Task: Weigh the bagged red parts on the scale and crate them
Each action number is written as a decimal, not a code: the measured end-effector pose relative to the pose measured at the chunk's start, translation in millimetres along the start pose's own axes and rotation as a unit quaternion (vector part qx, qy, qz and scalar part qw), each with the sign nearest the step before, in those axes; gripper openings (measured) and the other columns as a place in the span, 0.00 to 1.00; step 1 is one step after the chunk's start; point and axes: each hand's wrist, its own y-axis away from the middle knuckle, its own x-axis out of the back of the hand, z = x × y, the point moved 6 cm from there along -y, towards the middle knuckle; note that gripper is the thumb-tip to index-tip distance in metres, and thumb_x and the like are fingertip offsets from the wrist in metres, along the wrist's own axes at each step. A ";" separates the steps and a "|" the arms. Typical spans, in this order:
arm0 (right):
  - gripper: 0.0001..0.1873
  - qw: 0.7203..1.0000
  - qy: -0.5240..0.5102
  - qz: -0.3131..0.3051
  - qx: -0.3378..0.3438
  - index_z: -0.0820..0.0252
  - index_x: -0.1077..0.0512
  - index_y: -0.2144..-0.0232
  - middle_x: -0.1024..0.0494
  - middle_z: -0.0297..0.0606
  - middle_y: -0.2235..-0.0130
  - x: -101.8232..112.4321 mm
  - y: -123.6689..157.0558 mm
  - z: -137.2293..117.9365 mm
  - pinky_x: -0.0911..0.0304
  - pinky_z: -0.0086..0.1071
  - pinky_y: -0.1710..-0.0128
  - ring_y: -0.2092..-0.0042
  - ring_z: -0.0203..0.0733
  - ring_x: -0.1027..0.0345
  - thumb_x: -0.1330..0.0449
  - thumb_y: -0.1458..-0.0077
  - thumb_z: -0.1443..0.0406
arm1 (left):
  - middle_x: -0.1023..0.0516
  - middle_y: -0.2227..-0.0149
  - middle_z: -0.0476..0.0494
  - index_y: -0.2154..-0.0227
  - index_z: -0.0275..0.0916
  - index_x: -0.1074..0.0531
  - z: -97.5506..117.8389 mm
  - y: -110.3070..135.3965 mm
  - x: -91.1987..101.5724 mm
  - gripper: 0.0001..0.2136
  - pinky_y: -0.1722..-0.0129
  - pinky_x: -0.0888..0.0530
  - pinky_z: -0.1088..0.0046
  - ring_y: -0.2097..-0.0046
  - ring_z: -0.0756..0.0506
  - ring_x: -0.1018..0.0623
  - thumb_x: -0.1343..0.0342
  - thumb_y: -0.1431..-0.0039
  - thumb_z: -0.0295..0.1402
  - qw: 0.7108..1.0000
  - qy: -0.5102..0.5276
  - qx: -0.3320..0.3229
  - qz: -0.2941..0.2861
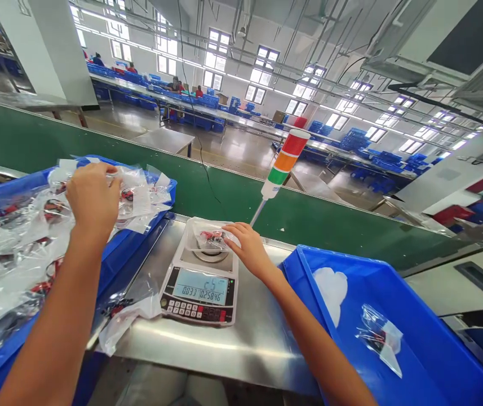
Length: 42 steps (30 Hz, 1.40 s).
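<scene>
- Weighing looks to be the step in hand: the right hand (pixel 245 245) rests with flat fingers on a bag (pixel 209 239) on the scale (pixel 201 287).
- The left hand (pixel 93 200) curls over the bags in the left bin (pixel 133 242); I cannot tell if it pinches one.
- Lifting the slippery film would call for a light pinch.

The scale (pixel 202 260) has a lit display (pixel 201 286) with dark digits. Its lower row reads 0033 on the left and 025846 on the right. A larger figure above them looks like 25, but it is unclear. The keypad (pixel 194 310) markings are too small to read.
</scene>
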 end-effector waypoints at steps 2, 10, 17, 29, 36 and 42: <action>0.17 0.997 0.016 0.076 -0.029 0.53 0.24 0.48 0.19 0.43 0.46 22.9 29.7 34.5 0.36 0.50 0.39 0.43 0.50 0.31 0.48 0.29 0.57 | 0.23 0.46 0.21 0.48 0.24 0.24 -11.6 2.2 -3.4 0.33 0.43 0.32 0.39 0.37 0.25 0.29 0.58 0.39 0.49 1.000 -0.010 0.005 0.004; 0.36 0.778 0.242 0.194 -0.547 0.65 0.30 0.37 0.33 0.66 0.34 110.4 322.4 233.5 0.46 0.77 0.43 0.34 0.78 0.44 0.56 0.35 0.48 | 0.19 0.52 0.39 0.58 0.44 0.24 22.0 84.6 -27.2 0.14 0.40 0.29 0.48 0.44 0.34 0.23 0.52 0.34 0.44 0.983 0.153 -0.080 -0.065; 0.38 0.774 0.217 0.070 -0.591 0.52 0.33 0.34 0.45 0.50 0.26 70.1 441.8 231.5 0.40 0.74 0.43 0.31 0.79 0.45 0.60 0.36 0.44 | 0.18 0.54 0.42 0.58 0.41 0.24 46.2 116.8 -52.4 0.13 0.46 0.25 0.56 0.48 0.37 0.21 0.52 0.31 0.39 0.966 0.183 -0.132 -0.128; 0.33 0.726 0.172 0.206 -0.633 0.58 0.25 0.48 0.20 0.48 0.64 134.5 441.5 182.3 0.31 0.58 0.51 0.55 0.68 0.23 0.51 0.43 0.45 | 0.20 0.51 0.42 0.55 0.39 0.24 86.0 143.8 -81.8 0.09 0.43 0.25 0.57 0.45 0.39 0.25 0.50 0.30 0.31 0.918 0.226 -0.238 -0.223; 0.30 0.747 0.082 0.359 -0.553 0.57 0.24 0.51 0.18 0.49 0.54 161.2 363.2 119.0 0.30 0.54 0.52 0.58 0.60 0.24 0.40 0.49 0.45 | 0.25 0.41 0.40 0.48 0.40 0.27 72.5 153.9 -98.0 0.15 0.36 0.29 0.50 0.36 0.37 0.32 0.49 0.35 0.26 0.891 0.202 -0.263 -0.309; 0.34 0.849 -0.052 0.344 -0.398 0.57 0.25 0.44 0.19 0.46 0.48 138.4 245.1 66.3 0.28 0.45 0.53 0.55 0.51 0.23 0.38 0.44 0.42 | 0.23 0.44 0.40 0.53 0.41 0.23 54.9 140.7 -99.1 0.14 0.35 0.29 0.52 0.39 0.39 0.28 0.55 0.32 0.31 0.882 0.234 -0.274 -0.303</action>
